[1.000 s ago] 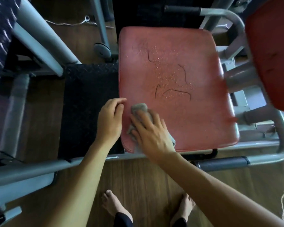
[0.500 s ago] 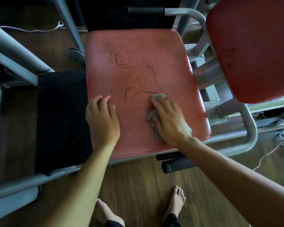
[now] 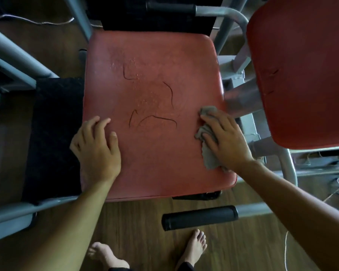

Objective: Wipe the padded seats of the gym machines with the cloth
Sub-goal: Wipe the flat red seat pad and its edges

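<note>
Now right hand [image 3: 227,141], fingers flat, has slid crumpled grey cloth [image 3: 208,155] from the middle to right edge of cracked red padded seat [image 3: 155,169] (droplets remain); left hand [image 3: 98,149] rests spread at left edge.

— Where does the left hand [image 3: 98,145] sit?
— At the left edge of the seat [image 3: 155,169], palm down, fingers loosely bent and spread, thumb and forefinger lying on the pad. Its forearm [image 3: 70,212] reaches in from the seat's near side.
— And the right hand [image 3: 225,141]?
— By the seat's right edge, laid flat on the cloth [image 3: 208,157], fingers extended, pressing it down.
</note>
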{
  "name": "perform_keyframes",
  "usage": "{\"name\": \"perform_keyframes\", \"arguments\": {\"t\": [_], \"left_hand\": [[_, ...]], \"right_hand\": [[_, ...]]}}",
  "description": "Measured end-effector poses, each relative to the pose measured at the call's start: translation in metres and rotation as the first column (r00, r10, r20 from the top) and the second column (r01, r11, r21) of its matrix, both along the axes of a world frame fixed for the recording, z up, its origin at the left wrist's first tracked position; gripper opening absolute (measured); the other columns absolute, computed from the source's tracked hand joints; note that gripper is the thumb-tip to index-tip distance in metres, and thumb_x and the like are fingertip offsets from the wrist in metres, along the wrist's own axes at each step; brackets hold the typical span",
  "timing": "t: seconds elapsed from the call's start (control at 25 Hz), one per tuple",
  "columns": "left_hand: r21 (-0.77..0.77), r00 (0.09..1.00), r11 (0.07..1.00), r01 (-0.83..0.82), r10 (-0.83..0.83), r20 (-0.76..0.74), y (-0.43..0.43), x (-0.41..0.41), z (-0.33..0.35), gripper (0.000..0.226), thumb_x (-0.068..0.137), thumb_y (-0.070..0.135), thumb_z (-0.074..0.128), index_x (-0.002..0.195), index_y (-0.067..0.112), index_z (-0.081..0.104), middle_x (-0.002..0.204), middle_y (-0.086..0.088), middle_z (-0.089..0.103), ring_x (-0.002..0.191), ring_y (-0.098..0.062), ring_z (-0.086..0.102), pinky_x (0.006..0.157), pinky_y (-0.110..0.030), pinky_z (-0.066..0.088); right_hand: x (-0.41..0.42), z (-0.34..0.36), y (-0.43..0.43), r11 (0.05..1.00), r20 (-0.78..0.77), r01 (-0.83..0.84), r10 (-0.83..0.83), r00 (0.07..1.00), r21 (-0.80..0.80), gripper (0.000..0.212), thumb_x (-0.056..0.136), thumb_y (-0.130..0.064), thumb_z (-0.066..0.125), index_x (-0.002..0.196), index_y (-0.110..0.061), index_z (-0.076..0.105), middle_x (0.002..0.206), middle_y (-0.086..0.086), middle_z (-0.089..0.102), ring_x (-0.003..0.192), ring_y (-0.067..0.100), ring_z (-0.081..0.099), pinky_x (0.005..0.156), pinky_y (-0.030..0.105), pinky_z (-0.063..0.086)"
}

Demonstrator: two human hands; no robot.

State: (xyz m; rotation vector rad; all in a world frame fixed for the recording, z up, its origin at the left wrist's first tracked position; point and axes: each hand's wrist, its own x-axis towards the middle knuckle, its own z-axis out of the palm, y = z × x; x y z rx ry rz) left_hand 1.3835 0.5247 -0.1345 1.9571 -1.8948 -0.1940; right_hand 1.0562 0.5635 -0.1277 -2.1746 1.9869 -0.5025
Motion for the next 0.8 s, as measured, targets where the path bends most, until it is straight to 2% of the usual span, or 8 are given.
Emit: {"name": "perform_keyframes", "arguments": {"t": [0.12, 0.24, 0.36, 0.44, 0.56, 0.64, 0.72, 0.8], "left_hand": [[-0.04, 0.999, 0.998, -0.043, 0.043, -0.011, -0.001, -0.001, -0.004, 0.036, 0.1, 0.026, 0.047, 0.134, 0.017, 0.056, 0.145, -0.002, 0.05, 0.135, -0.024, 0.044, 0.113, -0.048, 0.024], [-0.046, 1.0, 0.999, -0.027, 0.027, -0.009, -0.001, 0.001, -0.007, 0.037, 0.102, 0.027, 0.044, 0.135, 0.017, 0.055, 0.145, -0.001, 0.05, 0.135, -0.023, 0.045, 0.113, -0.051, 0.027], [-0.036, 0.999, 0.998, -0.048, 0.048, 0.021, -0.003, 0.001, -0.008, 0.037, 0.103, 0.026, 0.042, 0.136, 0.017, 0.055, 0.145, -0.001, 0.049, 0.136, -0.021, 0.044, 0.114, -0.05, 0.027], [-0.022, 0.998, 0.998, -0.055, 0.056, 0.017, -0.003, 0.0, -0.008, 0.037, 0.102, 0.024, 0.043, 0.137, 0.017, 0.055, 0.144, -0.001, 0.05, 0.137, -0.021, 0.044, 0.114, -0.05, 0.027], [-0.017, 0.997, 0.999, -0.05, 0.051, 0.051, -0.004, 0.0, -0.007, 0.037, 0.102, 0.024, 0.044, 0.137, 0.017, 0.054, 0.144, 0.0, 0.05, 0.137, -0.022, 0.045, 0.113, -0.047, 0.029], [0.01, 0.996, 0.998, -0.055, 0.054, 0.066, -0.004, 0.0, -0.005, 0.037, 0.102, 0.026, 0.042, 0.138, 0.019, 0.053, 0.144, 0.001, 0.048, 0.138, -0.021, 0.043, 0.113, -0.044, 0.028], [0.031, 0.995, 0.997, -0.066, 0.064, 0.076, -0.003, -0.001, -0.005, 0.038, 0.103, 0.026, 0.041, 0.139, 0.02, 0.051, 0.145, 0.003, 0.047, 0.139, -0.02, 0.041, 0.113, -0.043, 0.027], [0.04, 0.995, 0.997, -0.065, 0.062, 0.077, -0.003, -0.002, -0.005, 0.037, 0.103, 0.026, 0.042, 0.139, 0.021, 0.051, 0.146, 0.004, 0.046, 0.139, -0.019, 0.041, 0.112, -0.043, 0.027]], "right_hand": [[0.062, -0.002, -0.028, 0.975, 0.071, 0.224, -0.223, 0.972, -0.004, 0.04, 0.096, -0.026, 0.058, 0.134, -0.015, 0.058, 0.143, 0.005, 0.052, 0.129, 0.028, 0.046, 0.106, 0.042, 0.041], [0.096, -0.013, -0.03, 0.971, 0.047, -0.228, 0.231, 0.972, -0.07, 0.042, 0.097, -0.031, 0.057, 0.135, -0.015, 0.061, 0.143, 0.005, 0.056, 0.131, 0.03, 0.05, 0.102, 0.042, 0.044], [0.055, -0.019, -0.084, 0.818, -0.14, -0.57, 0.558, 0.818, -0.07, 0.044, 0.101, -0.036, 0.053, 0.14, -0.016, 0.058, 0.146, 0.007, 0.055, 0.132, 0.032, 0.052, 0.106, 0.048, 0.043], [0.03, -0.014, -0.134, 0.9, -0.165, -0.429, 0.412, 0.896, -0.079, 0.044, 0.1, -0.035, 0.052, 0.14, -0.015, 0.058, 0.145, 0.009, 0.055, 0.129, 0.034, 0.054, 0.108, 0.048, 0.041], [0.052, -0.009, -0.134, 0.981, -0.003, -0.178, 0.178, 0.984, -0.072, 0.047, 0.097, -0.03, 0.052, 0.14, -0.01, 0.056, 0.142, 0.012, 0.057, 0.124, 0.036, 0.054, 0.108, 0.044, 0.04], [0.082, -0.01, -0.085, 0.896, 0.017, -0.441, 0.442, 0.897, -0.061, 0.052, 0.099, -0.03, 0.052, 0.145, -0.006, 0.05, 0.146, 0.014, 0.053, 0.131, 0.035, 0.051, 0.113, 0.045, 0.037], [0.081, -0.008, -0.063, 0.683, -0.037, -0.73, 0.73, 0.683, 0.001, 0.052, 0.102, -0.033, 0.051, 0.146, -0.005, 0.049, 0.148, 0.012, 0.052, 0.134, 0.033, 0.051, 0.114, 0.045, 0.037], [0.068, -0.008, -0.099, 0.662, -0.129, -0.749, 0.742, 0.658, -0.015, 0.048, 0.102, -0.033, 0.052, 0.142, -0.007, 0.055, 0.146, 0.01, 0.055, 0.128, 0.034, 0.055, 0.108, 0.047, 0.042]]}}
